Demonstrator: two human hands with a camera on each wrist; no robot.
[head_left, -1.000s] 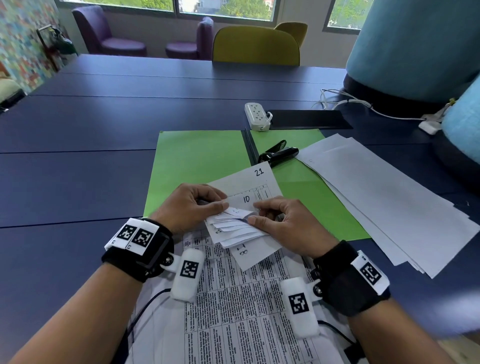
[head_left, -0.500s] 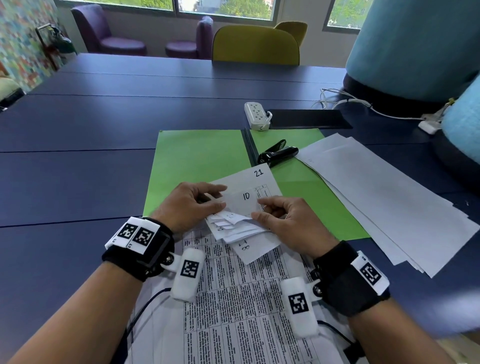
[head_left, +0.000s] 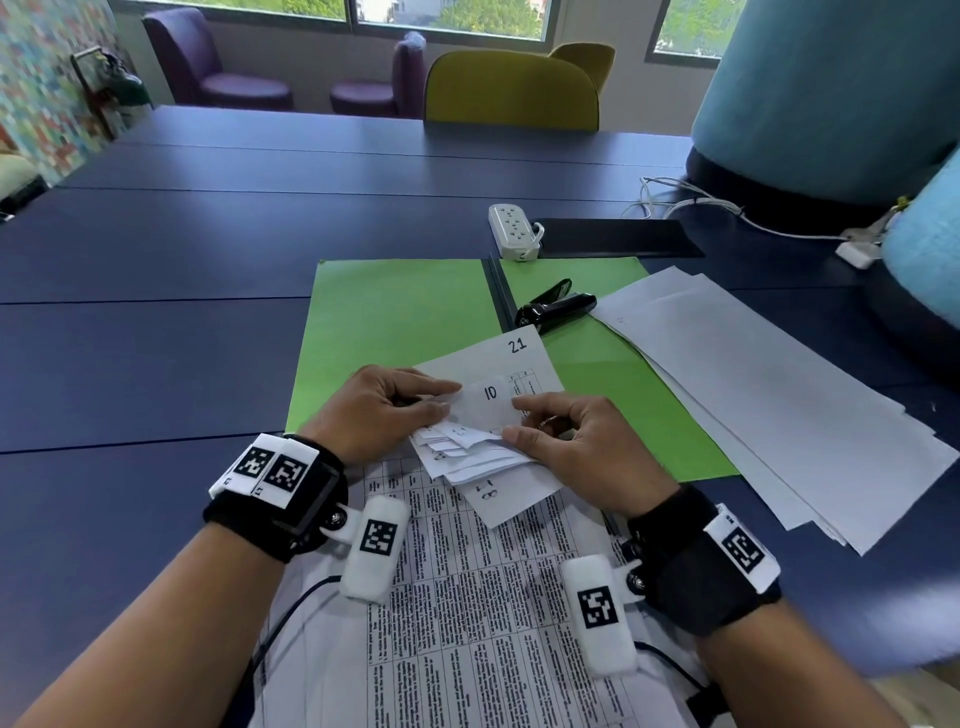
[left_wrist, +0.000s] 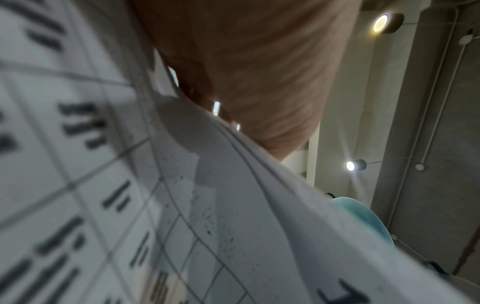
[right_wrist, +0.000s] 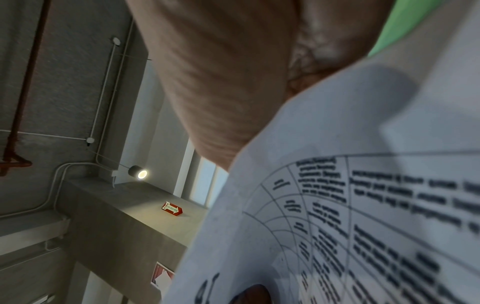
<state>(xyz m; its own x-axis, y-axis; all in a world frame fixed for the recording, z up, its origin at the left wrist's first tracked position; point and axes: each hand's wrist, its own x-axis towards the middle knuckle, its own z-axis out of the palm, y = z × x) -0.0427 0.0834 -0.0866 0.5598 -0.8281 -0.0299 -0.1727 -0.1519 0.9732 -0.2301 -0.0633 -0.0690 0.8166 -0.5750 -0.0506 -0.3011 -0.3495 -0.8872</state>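
A fanned stack of numbered printed sheets (head_left: 480, 457) lies over the near edge of an open green folder (head_left: 395, 322). My left hand (head_left: 384, 410) pinches the left edge of the raised corners, the top one marked 10 (head_left: 491, 393). My right hand (head_left: 582, 441) pinches the stack's right side between thumb and fingers. A sheet marked 21 (head_left: 517, 345) lies flat behind. In the left wrist view the palm (left_wrist: 246, 67) sits over curled pages (left_wrist: 233, 205). The right wrist view has the palm (right_wrist: 221, 82) above a printed table page (right_wrist: 363, 205).
A black stapler (head_left: 553, 307) lies on the folder's right half. A spread pile of blank white sheets (head_left: 769, 400) lies to the right. A white power strip (head_left: 511, 228) and a black pad (head_left: 613, 238) sit further back on the blue table (head_left: 156, 312). Printed pages (head_left: 467, 623) lie under my wrists.
The corner marked 10 has been lifted and turned back, showing more of it. My right thumb has slid right along the stack. The left hand has stayed in place.
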